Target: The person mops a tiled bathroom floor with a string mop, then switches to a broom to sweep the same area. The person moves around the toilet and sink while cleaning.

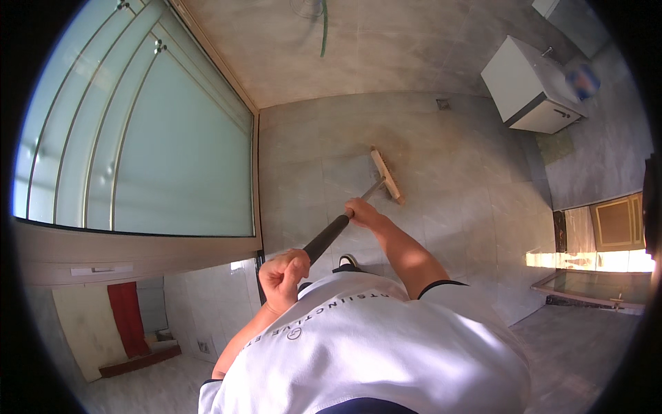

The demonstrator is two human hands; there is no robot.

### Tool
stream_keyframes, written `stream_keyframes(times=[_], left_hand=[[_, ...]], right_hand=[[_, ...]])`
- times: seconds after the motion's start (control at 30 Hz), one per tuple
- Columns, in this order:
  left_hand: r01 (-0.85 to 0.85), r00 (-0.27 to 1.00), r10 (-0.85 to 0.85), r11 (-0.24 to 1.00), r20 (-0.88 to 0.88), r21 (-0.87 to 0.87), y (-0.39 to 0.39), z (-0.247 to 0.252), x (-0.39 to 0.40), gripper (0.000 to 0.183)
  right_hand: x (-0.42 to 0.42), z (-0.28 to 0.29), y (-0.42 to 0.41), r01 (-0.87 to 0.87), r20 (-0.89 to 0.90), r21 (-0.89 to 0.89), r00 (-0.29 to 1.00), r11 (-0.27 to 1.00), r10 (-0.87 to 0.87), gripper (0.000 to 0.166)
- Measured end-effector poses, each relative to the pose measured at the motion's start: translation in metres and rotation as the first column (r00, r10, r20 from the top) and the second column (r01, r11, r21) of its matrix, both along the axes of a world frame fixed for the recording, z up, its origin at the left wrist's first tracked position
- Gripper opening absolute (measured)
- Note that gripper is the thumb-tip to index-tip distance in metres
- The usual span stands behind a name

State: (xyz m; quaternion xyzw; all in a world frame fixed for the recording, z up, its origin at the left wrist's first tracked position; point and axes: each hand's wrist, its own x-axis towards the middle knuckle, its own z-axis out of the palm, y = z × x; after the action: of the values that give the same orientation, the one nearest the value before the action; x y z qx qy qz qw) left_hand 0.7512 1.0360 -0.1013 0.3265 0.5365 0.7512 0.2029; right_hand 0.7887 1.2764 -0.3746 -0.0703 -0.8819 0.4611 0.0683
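My left hand is wrapped around the upper end of a dark broom handle, close to my body. Further down the same pole, my right hand grips where the dark section meets a thinner, lighter part. The pole slants away to a wooden push-broom head with bristles along its edge. That head lies on the grey tiled floor, ahead of me and slightly to the right. One shoe shows below my shirt.
On the left stands a door or partition with frosted glass panels. A white cabinet is at the far right, near a floor drain. A green hose hangs at the far wall. An open doorway lets in sunlight on the right.
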Motion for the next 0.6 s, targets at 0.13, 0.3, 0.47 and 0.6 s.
stream_keyframes(times=[0.13,0.3,0.47,0.6], left_hand=[[0.039,0.99,-0.025,0.994,-0.141,0.102,-0.004,0.04,-0.013,0.027],[0.199,0.969,-0.167,0.965,-0.182,0.173,-0.003,0.089,-0.018,0.032],[0.305,0.949,-0.29,0.943,-0.124,0.132,0.004,0.075,-0.02,0.028],[0.333,0.927,-0.319,0.942,-0.195,0.043,0.001,0.083,-0.04,0.036]], right_hand=[[-0.008,0.02,-0.016,0.147,-0.113,0.08,0.984,0.986,-0.137,0.007],[0.008,0.072,-0.059,0.199,0.015,-0.049,0.98,0.979,-0.199,0.011],[0.018,0.049,-0.063,0.032,0.049,-0.099,0.998,0.995,-0.027,0.011],[0.026,0.079,-0.052,0.231,0.173,-0.212,0.965,0.949,-0.197,0.011]])
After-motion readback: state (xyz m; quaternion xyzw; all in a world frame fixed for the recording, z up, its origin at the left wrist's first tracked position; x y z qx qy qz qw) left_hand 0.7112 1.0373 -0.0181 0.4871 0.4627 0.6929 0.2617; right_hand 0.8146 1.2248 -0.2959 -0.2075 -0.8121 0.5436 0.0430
